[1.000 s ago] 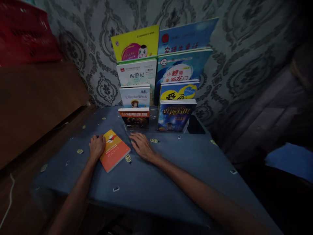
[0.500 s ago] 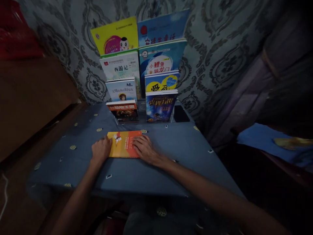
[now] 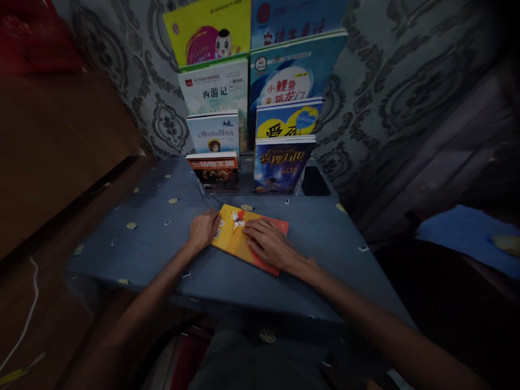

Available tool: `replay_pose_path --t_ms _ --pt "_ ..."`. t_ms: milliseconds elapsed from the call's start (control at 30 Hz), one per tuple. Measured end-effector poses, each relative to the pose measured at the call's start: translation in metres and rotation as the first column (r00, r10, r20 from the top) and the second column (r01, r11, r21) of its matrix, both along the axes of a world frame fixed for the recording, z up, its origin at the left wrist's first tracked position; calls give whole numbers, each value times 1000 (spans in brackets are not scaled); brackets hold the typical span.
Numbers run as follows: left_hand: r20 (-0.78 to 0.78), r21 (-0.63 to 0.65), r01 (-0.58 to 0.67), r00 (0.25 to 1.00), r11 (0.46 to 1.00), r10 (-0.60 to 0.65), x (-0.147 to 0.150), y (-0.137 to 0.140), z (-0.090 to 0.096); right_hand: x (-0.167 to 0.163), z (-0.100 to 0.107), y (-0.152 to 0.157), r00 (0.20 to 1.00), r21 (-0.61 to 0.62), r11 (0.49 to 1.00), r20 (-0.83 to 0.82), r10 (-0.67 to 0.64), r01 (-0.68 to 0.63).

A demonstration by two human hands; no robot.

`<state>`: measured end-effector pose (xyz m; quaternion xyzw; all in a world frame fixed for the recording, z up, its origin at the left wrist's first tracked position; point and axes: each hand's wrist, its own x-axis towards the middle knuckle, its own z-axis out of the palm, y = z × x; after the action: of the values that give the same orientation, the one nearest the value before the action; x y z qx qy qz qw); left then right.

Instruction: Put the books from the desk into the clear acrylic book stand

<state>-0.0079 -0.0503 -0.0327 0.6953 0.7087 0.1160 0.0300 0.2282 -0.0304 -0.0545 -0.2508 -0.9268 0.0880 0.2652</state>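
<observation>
A thin yellow and orange book (image 3: 233, 238) lies on the blue tablecloth, turned at a slant with its right end nearer to me. My left hand (image 3: 203, 230) is closed at the book's left edge, thumb side against the cover. Across the orange part of the cover lies my right hand (image 3: 268, 244), palm down with its fingers stretched out toward the small printed figure. Part of the cover is hidden under that hand.
Several children's books stand in stepped rows on a display rack, with a dark blue book (image 3: 282, 168) and an orange-topped animal book (image 3: 215, 172) in front. A black phone (image 3: 316, 181) lies to the right. The patterned wall (image 3: 170, 116) rises behind.
The book has turned clockwise and shifted to the right, from lying square to lying slanted. My right hand has moved from its right edge further onto the cover. The camera view has shifted too.
</observation>
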Motion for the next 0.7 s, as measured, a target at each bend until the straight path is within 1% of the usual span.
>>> replay_pose_path --t_ms 67,167,267,333,400,533,633,700 --pt "35 52 90 995 995 -92 7 11 -6 -2 2 1 999 -18 1000 31 18 -18" --pt "44 117 222 973 968 -228 16 34 -11 0 4 4 996 -40 999 88 25 -22" --pt "49 137 360 928 923 -369 24 58 -14 8 8 7 993 -47 999 119 14 -8" --pt "73 156 428 894 890 -442 30 72 -14 15 12 7 991 -48 999 136 -15 22" --pt "97 190 430 887 883 -452 38 84 -13 21 16 7 984 -46 997 166 -60 68" --pt "143 261 311 924 914 -356 59 101 -13 30 20 8 960 -27 980 208 -186 196" --pt "182 315 242 933 918 -309 66 102 -14 36 17 9 943 -17 961 198 -267 276" --pt "193 345 232 931 909 -311 63 96 -15 39 16 9 939 -13 956 190 -287 295"
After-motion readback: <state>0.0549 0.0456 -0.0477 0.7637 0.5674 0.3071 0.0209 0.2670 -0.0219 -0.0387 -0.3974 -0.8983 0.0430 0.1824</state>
